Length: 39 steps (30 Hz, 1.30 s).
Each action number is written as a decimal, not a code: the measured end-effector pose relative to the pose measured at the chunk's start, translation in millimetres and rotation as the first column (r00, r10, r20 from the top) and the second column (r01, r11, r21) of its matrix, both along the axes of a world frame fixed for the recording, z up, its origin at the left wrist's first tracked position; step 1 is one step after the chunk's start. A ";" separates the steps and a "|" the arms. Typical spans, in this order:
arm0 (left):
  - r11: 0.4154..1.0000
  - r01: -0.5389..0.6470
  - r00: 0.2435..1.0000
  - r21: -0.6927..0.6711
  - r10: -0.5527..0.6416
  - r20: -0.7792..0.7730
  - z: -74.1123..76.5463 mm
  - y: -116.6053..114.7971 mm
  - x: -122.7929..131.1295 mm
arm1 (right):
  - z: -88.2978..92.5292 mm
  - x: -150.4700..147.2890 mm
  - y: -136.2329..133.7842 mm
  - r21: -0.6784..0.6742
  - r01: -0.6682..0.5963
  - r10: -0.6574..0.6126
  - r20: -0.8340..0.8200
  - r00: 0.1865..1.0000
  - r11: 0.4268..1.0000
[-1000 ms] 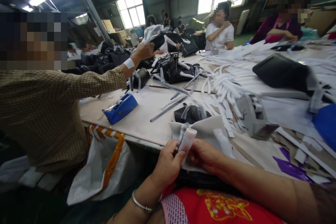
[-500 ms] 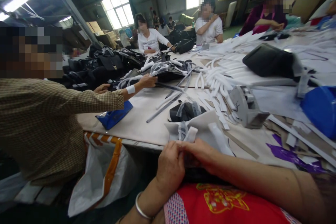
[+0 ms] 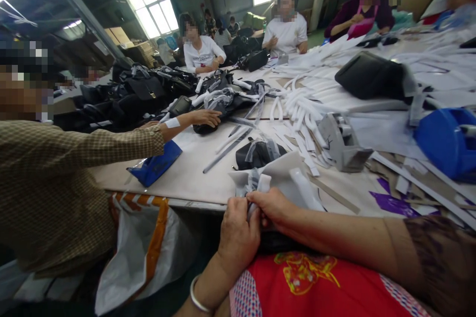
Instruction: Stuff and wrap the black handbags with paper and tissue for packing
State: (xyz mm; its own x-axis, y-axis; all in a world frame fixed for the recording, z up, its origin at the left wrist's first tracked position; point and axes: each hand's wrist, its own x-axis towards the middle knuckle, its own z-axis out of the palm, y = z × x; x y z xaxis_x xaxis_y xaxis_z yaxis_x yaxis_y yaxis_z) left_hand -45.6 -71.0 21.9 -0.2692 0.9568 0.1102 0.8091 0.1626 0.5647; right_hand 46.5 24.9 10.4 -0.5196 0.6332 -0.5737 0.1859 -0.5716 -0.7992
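Well, right at the bottom centre of the frame, the two bare hands are drawn together over a white wrap (image 3: 264, 183), whose pale end pokes up just above the fingers. The left hand (image 3: 238, 230) is curled in around its lower part, thumb upward; the right hand (image 3: 273, 205) comes in from the right and pinches at it with thumb and forefinger, close against the left. How the other fingertips sit under there, I can't make out from here.

Behind the wrap, a white sheet (image 3: 284, 173) stands partly raised at the table edge, and just beyond it, near the centre, lies a small black bag (image 3: 256, 153) with clear plastic strips over it. A silvery bangle (image 3: 197, 294) circles the left wrist at the lower edge, beside a red apron (image 3: 305, 282) with a yellow design.

To the right of centre stands a grey tape dispenser (image 3: 344, 143), with a blue dispenser (image 3: 444, 143) at the right edge and purple scraps (image 3: 392, 203) below. White tubes (image 3: 301, 109) lie heaped in the middle of the table, a larger black bag (image 3: 372, 77) to their upper right.

At the left, a co-worker in a checked shirt (image 3: 74, 158) stretches an arm over another blue dispenser (image 3: 156, 163) towards the bags; a white sack (image 3: 148, 252) with orange trim hangs below.
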 end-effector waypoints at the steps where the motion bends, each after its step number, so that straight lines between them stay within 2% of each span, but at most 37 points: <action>1: 1.000 -0.010 1.000 0.001 0.010 0.006 -2.2 0.1 -1.1 | 1.9 -0.2 -0.2 0.016 0.017 -0.017 0.041 0.999 1.000; 3: 1.000 -0.026 1.000 0.004 0.026 0.015 -8.0 0.5 -4.9 | 4.8 -0.8 -0.5 0.034 0.038 -0.042 0.106 0.994 0.999; 7: 1.000 -0.016 0.997 -0.026 0.018 0.073 -17.4 6.5 -14.8 | 7.4 -2.9 0.3 0.000 0.054 -0.054 0.112 0.992 0.999; 12: 0.989 0.018 0.975 -0.147 0.015 0.221 -10.6 15.5 -17.2 | 16.6 -3.5 3.2 -0.002 0.085 -0.084 0.168 0.982 0.996; 18: 0.975 -0.040 0.985 -0.217 0.074 0.153 -13.3 18.7 -20.5 | 26.5 1.5 5.1 0.016 0.110 -0.111 0.168 0.979 0.994; 20: 0.978 -0.028 0.986 -0.206 0.061 0.158 -15.5 19.8 -23.6 | 27.2 5.4 5.2 0.008 0.068 -0.069 0.117 0.991 0.998; 23: 0.979 0.022 0.983 -0.201 0.015 0.184 -15.0 19.5 -27.7 | 34.4 18.9 7.9 0.048 -0.132 0.128 0.071 0.989 0.990; 25: 0.978 0.029 0.981 -0.208 0.012 0.195 -13.6 17.9 -28.6 | 43.3 36.4 15.3 0.245 -0.258 0.225 0.152 0.962 0.935; 26: 0.977 0.022 0.980 -0.211 0.021 0.198 -13.2 16.9 -28.3 | 47.7 48.1 21.2 0.396 -0.279 0.212 0.207 0.955 0.875; 28: 0.977 -0.007 0.978 -0.212 0.051 0.202 -13.2 15.1 -26.6 | 52.1 76.4 37.2 0.713 -0.216 0.054 0.243 0.969 0.668; 29: 0.978 -0.022 0.977 -0.207 0.065 0.205 -13.5 14.5 -25.4 | 50.8 92.0 46.5 0.815 -0.174 -0.033 0.230 0.973 0.553; 30: 0.980 -0.032 0.975 -0.198 0.075 0.209 -13.9 14.2 -24.2 | 46.4 107.6 56.0 0.876 -0.151 -0.130 0.233 0.964 0.458; 31: 0.981 -0.041 0.974 -0.189 0.082 0.211 -14.1 14.2 -23.2 | 39.0 122.3 65.1 0.898 -0.177 -0.216 0.281 0.935 0.402; 32: 0.982 -0.049 0.974 -0.182 0.088 0.211 -14.1 14.5 -22.4 | 28.8 135.4 73.1 0.888 -0.248 -0.279 0.369 0.886 0.388; 33: 0.983 -0.053 0.974 -0.178 0.090 0.208 -13.8 15.0 -22.0 | 16.5 146.1 79.7 0.842 -0.354 -0.305 0.491 0.816 0.406; 34: 0.982 -0.053 0.975 -0.181 0.090 0.203 -13.2 15.6 -22.0 | 3.1 154.2 84.6 0.767 -0.475 -0.291 0.616 0.732 0.430; 36: 0.979 -0.049 0.978 -0.198 0.087 0.187 -11.7 16.8 -23.0 | -23.2 162.4 89.6 0.634 -0.639 -0.251 0.767 0.590 0.436; 37: 0.977 -0.049 0.980 -0.207 0.086 0.177 -11.1 17.2 -23.9 | -34.1 163.3 90.3 0.593 -0.680 -0.237 0.802 0.549 0.431; 39: 0.973 -0.049 0.984 -0.226 0.086 0.156 -11.0 17.3 -25.9 | -49.4 161.7 90.3 0.574 -0.697 -0.235 0.816 0.527 0.429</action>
State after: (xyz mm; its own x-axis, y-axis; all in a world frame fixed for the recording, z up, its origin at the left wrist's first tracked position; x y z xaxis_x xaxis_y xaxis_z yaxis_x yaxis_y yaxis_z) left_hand -71.5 -53.7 10.9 -0.3304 0.9315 -0.1522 0.6917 0.3487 0.6324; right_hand 208.1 115.1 -39.0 -0.4369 0.8943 -0.0964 0.8847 0.4078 -0.2260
